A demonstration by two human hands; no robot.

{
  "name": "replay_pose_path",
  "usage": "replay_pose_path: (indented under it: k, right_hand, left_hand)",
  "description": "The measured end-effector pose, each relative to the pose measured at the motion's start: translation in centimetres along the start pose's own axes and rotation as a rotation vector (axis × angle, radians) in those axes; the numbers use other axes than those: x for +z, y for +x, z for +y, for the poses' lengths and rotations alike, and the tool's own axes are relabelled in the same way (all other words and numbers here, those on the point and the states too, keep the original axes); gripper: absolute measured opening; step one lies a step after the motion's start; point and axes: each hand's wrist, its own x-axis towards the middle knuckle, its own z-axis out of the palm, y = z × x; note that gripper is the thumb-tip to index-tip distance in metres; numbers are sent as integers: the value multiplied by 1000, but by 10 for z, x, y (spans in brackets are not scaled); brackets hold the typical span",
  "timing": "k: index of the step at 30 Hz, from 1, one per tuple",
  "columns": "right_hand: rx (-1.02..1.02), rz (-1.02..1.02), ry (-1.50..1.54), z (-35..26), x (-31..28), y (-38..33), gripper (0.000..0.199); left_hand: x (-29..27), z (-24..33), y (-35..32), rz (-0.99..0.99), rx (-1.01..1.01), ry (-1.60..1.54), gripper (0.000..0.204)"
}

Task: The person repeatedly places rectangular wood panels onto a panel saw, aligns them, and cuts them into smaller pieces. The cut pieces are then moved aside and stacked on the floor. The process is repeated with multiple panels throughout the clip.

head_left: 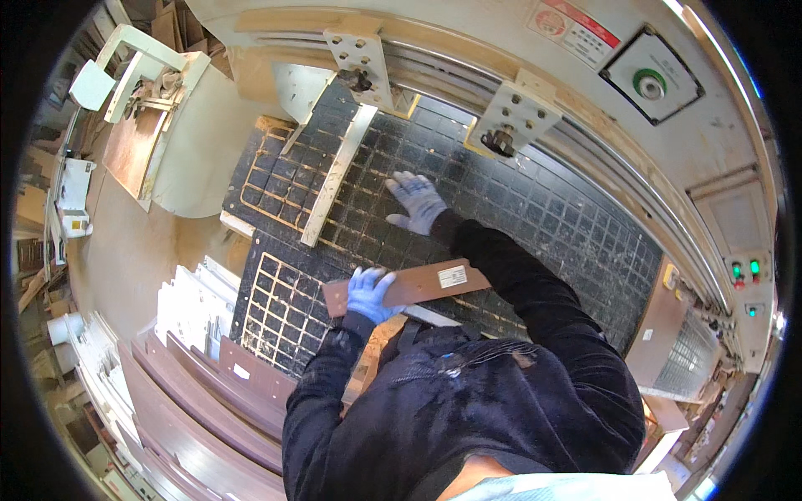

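A brown board (418,284) with a white label lies crosswise in front of my body, at the near edge of a black gridded machine table (551,225). My left hand (370,294), in a blue glove, grips it close to its left end, fingers over its top face. Farther out, my right hand (415,202) wears a grey glove and is spread palm down over the table, holding nothing. The right forearm covers the board's right end. Left of that hand, a pale straight fence bar (338,175) runs along the table.
Two bracketed clamp heads with black knobs, one on the left (359,67) and one on the right (510,121), hang from a rail beyond the table. Stacked brown panels (200,409) and white panels (196,305) stand at near left. A green button (649,84) sits on the machine housing.
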Motion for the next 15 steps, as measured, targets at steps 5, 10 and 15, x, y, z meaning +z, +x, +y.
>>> replay_pose_path:
  k: [5,10,15]
  right_hand:
    - [137,92,-222,63,-23,27,49]
    - [1258,55,-479,169,-84,-85,62]
    - [1018,341,-467,142,-100,-189,56]
  left_hand:
    - [-18,-5,-45,33,-293,105,77]
    - [-17,-15,-43,209,-484,257,74]
    - [-2,-49,45,329,-540,220,72]
